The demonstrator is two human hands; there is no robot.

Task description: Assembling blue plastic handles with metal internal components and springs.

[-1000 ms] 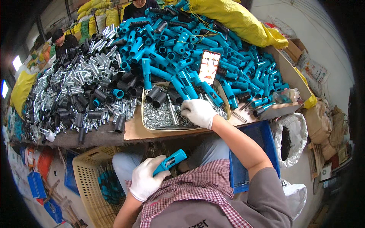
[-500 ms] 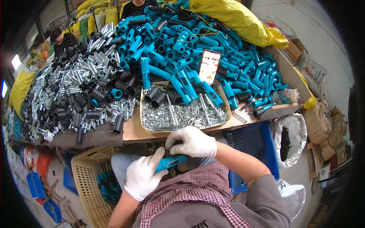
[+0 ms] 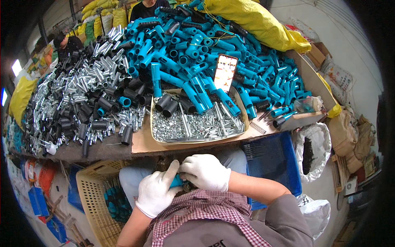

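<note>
Nearest, over the lap: both hands in white gloves meet on one small blue tube fitting (image 3: 177, 181). Only a short stretch of it shows between the gloves; its long axis seems to run left-right, slightly tilted, but which end points where cannot be told. The left hand (image 3: 156, 192) is wrapped around the fitting from the left, fingers curled, forefinger stretched up along it. The right hand (image 3: 205, 172) is closed over the fitting's right part from above, knuckles up; whatever it pinches underneath is hidden.

Near left, below the table edge: a yellow plastic basket (image 3: 88, 193) with blue-and-black pieces inside. Near right: a blue crate (image 3: 273, 164), and beyond it a white sack (image 3: 317, 144) of dark parts.

On the table, just past the hands: a shallow tray (image 3: 197, 141) of small silver metal parts, with several blue fittings lying across its far rim.

Farther: a big heap of blue tubes (image 3: 197, 49) at centre and right, a phone (image 3: 225, 72) propped upright against it. Far left, a heap of black and silver sleeves (image 3: 82, 103). Yellow sacks (image 3: 255, 20) lie at the far edge.
</note>
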